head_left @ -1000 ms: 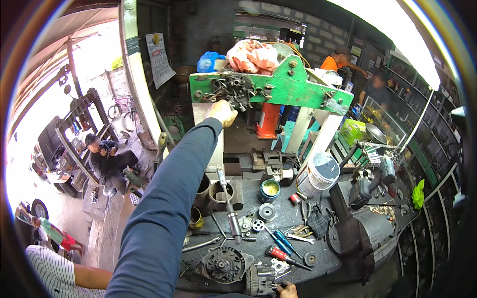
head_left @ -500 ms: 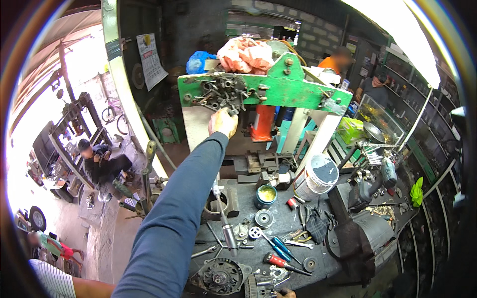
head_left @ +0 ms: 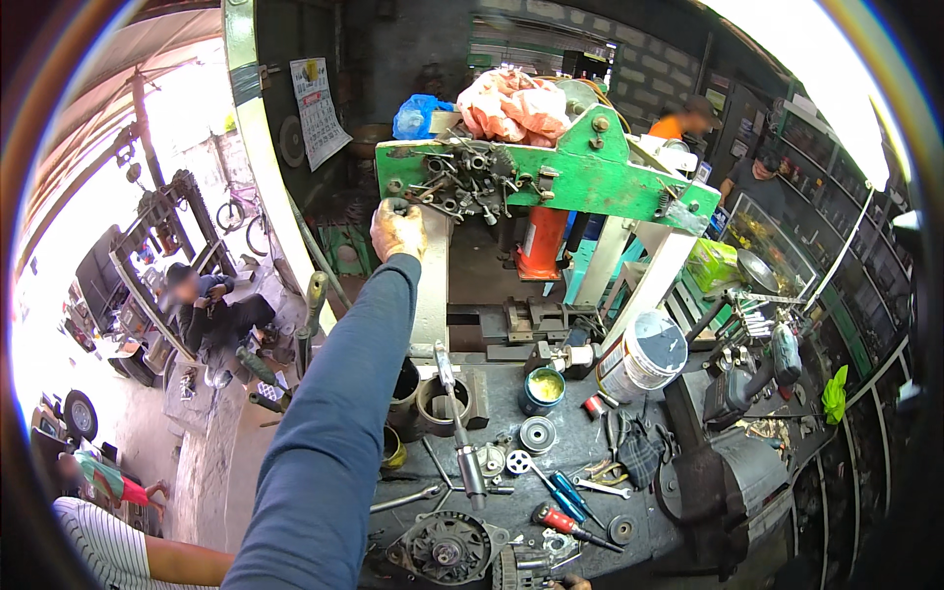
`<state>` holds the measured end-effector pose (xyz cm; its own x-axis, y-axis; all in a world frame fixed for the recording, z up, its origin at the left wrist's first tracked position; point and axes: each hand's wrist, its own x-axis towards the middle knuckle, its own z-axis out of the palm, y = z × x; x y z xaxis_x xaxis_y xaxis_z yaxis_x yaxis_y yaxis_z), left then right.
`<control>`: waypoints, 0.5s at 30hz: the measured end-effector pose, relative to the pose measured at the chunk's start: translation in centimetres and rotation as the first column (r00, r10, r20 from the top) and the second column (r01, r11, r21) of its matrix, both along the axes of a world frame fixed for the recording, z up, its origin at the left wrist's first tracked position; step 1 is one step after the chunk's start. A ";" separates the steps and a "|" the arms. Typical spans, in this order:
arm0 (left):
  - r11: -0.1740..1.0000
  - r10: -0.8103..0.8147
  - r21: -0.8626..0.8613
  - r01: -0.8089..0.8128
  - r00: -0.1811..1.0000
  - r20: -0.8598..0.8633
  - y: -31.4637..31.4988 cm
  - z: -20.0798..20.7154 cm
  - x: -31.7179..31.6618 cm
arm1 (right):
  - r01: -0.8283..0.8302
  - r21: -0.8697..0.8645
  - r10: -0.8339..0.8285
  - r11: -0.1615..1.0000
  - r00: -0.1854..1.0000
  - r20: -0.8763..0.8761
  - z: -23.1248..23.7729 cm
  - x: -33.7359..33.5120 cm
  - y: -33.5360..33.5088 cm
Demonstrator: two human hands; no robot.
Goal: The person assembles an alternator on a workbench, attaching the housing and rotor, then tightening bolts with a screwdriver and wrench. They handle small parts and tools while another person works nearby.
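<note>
My left hand [head_left: 398, 233] is raised at the left end of a green steel beam [head_left: 644, 189]. Its fingers are closed round a small dark cylindrical piece [head_left: 396, 206], which looks like a socket. Just right of it, a cluster of dark metal fittings [head_left: 472, 179] clings to the beam's face. Only a bit of my right hand [head_left: 572, 583] shows at the lower edge, beside a finned metal housing [head_left: 509, 570]; its fingers are mostly cut off. An alternator half [head_left: 444, 551] lies on the bench to the left of that housing.
On the dark bench [head_left: 615, 462] lie a ratchet handle with a socket [head_left: 470, 472], screwdrivers [head_left: 567, 495], a red-handled tool [head_left: 560, 518] and a pulley [head_left: 538, 434]. A white bucket [head_left: 644, 359] stands behind. Another person's striped sleeve [head_left: 98, 541] is at the lower left.
My left hand has moved left along the beam, from below the metal cluster to its left side, with the dark piece in its fingers. The whole view has shifted slightly.
</note>
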<state>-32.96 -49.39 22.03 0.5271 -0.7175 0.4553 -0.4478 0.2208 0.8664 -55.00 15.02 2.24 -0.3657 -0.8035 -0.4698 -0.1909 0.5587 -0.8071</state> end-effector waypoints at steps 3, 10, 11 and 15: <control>0.999 -0.043 -0.029 0.047 0.993 0.110 0.2 0.6 -0.5 | -0.018 0.014 0.019 1.000 1.000 -0.024 -0.3 -0.2 0.1; 0.973 -0.230 0.079 0.218 0.943 0.239 0.9 0.6 -3.0 | 0.033 0.013 -0.034 0.999 0.998 0.053 -0.6 -0.2 0.2; 0.959 -0.279 0.121 0.256 0.928 0.246 1.1 0.5 -3.4 | 0.041 0.007 -0.041 0.999 0.996 0.075 -0.7 -0.2 0.2; 0.962 -0.273 0.109 0.252 0.916 0.294 2.0 0.6 -5.0 | 0.075 -0.011 -0.073 0.997 0.993 0.094 -1.1 -0.1 0.3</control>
